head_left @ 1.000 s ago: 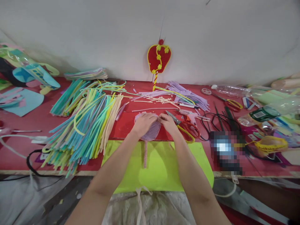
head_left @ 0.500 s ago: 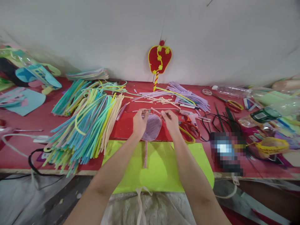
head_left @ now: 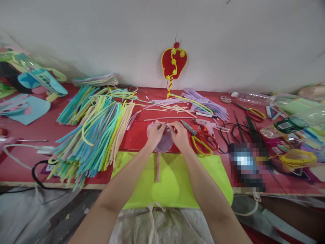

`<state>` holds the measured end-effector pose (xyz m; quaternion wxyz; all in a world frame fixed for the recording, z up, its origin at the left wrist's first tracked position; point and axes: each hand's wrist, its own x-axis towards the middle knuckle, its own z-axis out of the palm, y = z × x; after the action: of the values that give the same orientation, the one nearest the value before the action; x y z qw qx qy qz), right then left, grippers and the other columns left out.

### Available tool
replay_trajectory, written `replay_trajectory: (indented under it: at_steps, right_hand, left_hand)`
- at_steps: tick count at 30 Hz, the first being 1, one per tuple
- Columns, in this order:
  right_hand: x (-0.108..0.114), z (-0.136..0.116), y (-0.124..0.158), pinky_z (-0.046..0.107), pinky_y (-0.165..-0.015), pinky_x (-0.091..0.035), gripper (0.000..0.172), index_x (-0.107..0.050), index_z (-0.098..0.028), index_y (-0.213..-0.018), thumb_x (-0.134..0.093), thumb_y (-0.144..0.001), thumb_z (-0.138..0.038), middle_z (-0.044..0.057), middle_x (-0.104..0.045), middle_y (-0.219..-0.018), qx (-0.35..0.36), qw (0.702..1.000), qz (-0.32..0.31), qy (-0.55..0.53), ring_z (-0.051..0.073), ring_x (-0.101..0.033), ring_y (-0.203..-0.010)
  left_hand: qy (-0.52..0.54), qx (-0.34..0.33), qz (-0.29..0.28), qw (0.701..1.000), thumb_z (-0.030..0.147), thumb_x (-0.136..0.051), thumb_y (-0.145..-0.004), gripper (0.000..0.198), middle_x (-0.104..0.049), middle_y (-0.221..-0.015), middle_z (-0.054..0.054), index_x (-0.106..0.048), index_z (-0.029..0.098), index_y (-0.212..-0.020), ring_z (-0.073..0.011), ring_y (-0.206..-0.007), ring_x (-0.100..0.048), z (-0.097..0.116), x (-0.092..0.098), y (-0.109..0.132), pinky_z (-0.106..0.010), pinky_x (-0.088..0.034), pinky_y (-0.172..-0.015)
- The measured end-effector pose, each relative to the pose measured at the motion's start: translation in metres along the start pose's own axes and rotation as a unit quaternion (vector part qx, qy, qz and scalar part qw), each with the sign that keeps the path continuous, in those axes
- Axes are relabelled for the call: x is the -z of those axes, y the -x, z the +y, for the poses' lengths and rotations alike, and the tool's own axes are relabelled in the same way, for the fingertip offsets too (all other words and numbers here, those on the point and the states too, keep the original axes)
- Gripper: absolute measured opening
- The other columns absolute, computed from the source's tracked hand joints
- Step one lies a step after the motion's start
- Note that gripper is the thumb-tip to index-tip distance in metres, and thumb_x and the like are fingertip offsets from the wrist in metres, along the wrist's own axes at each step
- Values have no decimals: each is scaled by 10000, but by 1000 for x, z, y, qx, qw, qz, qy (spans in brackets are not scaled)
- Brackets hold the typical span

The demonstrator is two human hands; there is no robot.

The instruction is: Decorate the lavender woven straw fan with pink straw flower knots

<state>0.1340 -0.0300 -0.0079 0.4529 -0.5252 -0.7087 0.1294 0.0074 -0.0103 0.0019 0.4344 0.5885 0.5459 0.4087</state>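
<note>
My left hand [head_left: 154, 134] and my right hand [head_left: 179, 134] meet fingertip to fingertip, both closed in a pinch. Between them is a short pale pink pipe cleaner, mostly hidden by the fingers. Under the hands lies a purple fan shape [head_left: 164, 145] made of pipe cleaners, its upper part partly covered. Its pinkish stem [head_left: 158, 167] reaches down over a yellow-green sheet [head_left: 167, 193]. Just right of my right hand rest scissors [head_left: 202, 144] with red and yellow handles, blades pointing up and left.
Bundled coloured pipe cleaners [head_left: 93, 135] lie at left, purple ones [head_left: 207, 105] behind. A red fan [head_left: 174, 63] with yellow flowers leans on the wall. At right are a pink glue gun [head_left: 209, 127], more scissors [head_left: 254, 113], plastic bottles [head_left: 289, 124] and black cables [head_left: 250, 135].
My hands have come together; before, they were apart with the pink pipe cleaner showing near the right fingers. My right hand moved left, uncovering the scissors' blades.
</note>
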Motion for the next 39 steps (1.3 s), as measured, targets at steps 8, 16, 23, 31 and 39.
replay_trajectory:
  at_steps: [8,16,23,31,39]
  right_hand:
    - [-2,4,1,324,-767,-409,254,-571,-216,-821,-399,-900,-386,66,-605,-806,2,1000,2,9,204,-539,-809]
    - [-5,9,-1,279,-673,-418,284,-572,-196,-785,-432,-874,-427,36,-617,-744,-47,999,8,-25,161,-557,-689]
    - [-6,9,0,264,-658,-420,278,-575,-194,-793,-429,-874,-417,31,-624,-739,-56,998,17,-21,154,-566,-682]
    - [-7,5,1,278,-688,-416,257,-573,-196,-795,-421,-880,-385,53,-626,-785,-39,999,8,12,170,-560,-726]
    - [-3,17,-3,275,-665,-425,213,-569,-202,-752,-461,-846,-359,34,-640,-740,-64,997,-43,-19,167,-574,-680]
  left_hand:
    - [-166,-76,-22,983,235,-428,-861,278,-581,-616,-13,-494,180,-597,-138,-612,-525,0,3,1,-242,-347,-608]
    - [-204,-85,-14,975,280,-385,-897,233,-605,-712,-27,-520,176,-739,-153,-673,-551,-5,1,2,-252,-363,-639]
    - [-150,-59,-1,987,242,-378,-892,233,-604,-706,-13,-518,175,-718,-140,-682,-557,-4,-2,-1,-243,-391,-663]
    - [-247,-119,2,962,222,-417,-873,151,-605,-721,-19,-531,185,-780,-152,-679,-563,-3,2,5,-248,-377,-625]
    - [-320,-169,-33,932,176,-366,-894,198,-636,-873,-68,-559,171,-848,-180,-821,-593,-1,5,7,-275,-418,-699]
